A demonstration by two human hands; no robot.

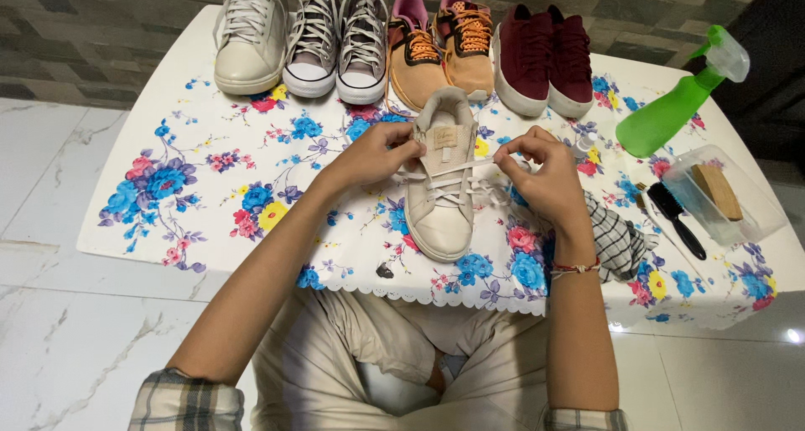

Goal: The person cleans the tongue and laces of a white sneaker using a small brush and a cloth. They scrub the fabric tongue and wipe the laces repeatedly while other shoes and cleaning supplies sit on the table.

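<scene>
On a flowered tablecloth point(210, 179), near edge, a beige sneaker point(442, 192) (light, soft-sided, best gripped at the heel) sits while left hand point(379, 156) and right hand point(537, 164) pinch its white lace point(457, 169); more shoes point(402, 41) line the far side.

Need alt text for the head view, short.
Seen from above, a person's left hand and right hand pull white laces on a beige sneaker lying on a floral tablecloth. Behind it stands a row of shoes; at right, a green spray bottle and black brush.
</scene>
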